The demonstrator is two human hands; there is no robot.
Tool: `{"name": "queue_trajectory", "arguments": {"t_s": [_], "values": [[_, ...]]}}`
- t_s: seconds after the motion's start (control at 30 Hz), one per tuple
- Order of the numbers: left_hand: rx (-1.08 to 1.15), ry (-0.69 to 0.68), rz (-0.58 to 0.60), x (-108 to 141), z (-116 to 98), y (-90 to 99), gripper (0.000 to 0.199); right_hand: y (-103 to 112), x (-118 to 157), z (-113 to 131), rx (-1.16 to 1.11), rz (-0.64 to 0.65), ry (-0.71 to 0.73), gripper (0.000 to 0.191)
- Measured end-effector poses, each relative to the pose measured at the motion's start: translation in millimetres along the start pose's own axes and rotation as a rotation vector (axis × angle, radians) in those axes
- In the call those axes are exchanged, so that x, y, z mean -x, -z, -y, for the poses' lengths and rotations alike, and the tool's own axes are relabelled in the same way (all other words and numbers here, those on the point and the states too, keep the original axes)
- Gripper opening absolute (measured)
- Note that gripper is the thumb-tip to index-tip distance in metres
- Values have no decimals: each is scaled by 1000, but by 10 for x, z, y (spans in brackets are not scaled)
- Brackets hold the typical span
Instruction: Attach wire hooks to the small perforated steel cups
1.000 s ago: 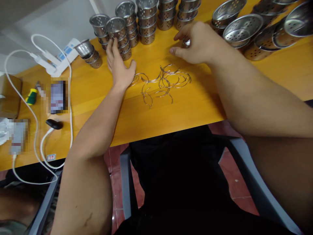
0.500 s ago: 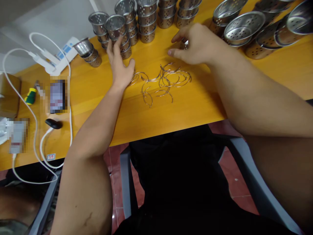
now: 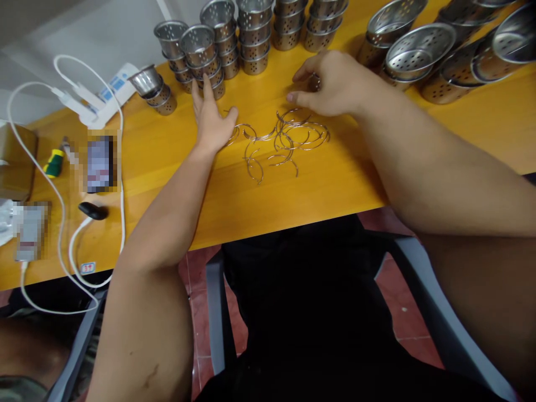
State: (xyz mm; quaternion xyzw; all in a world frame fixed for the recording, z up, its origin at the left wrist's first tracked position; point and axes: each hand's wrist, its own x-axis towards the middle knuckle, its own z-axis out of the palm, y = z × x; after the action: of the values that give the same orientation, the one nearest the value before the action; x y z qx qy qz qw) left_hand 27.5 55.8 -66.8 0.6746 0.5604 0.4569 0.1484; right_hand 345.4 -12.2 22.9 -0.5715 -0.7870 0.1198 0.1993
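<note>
Yellow-orange table [image 3: 268, 207] – stacked perforated metal cups [image 3: 254, 50], thin curved wires [image 3: 285, 137], phone [image 3: 99, 163], screwdriver [image 3: 54, 163]

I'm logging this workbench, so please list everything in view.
small perforated cups: seven stacks, silver, back
large perforated cups: several, silver, right
curved wires: many, silver, centre
power strip: one, white, back left
cables: several, white, left
handled tool: one, green-yellow, left
blurred devices: two, greyish, left
oval object: one, black, left
box: one, brown, left
plastic: clear, left
label: one, white-blue, left edge
table: one, orange
chair: grey-blue, below
floor: red
hands: two, bare, centre
</note>
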Motion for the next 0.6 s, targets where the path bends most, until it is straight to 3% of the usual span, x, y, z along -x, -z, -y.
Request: {"name": "queue_trajectory", "arguments": {"t_s": [0.23, 0.4, 0.6], "values": [[14, -3, -65, -58, 111, -81, 115, -23, -16, -43, -5, -7, 12, 37], [89, -70, -93, -47, 133, -105, 101, 1, -16, -27, -26, -6, 18, 34], [121, -109, -94, 47, -37, -44, 82, 23, 6, 14, -19, 1, 22, 37]]}}
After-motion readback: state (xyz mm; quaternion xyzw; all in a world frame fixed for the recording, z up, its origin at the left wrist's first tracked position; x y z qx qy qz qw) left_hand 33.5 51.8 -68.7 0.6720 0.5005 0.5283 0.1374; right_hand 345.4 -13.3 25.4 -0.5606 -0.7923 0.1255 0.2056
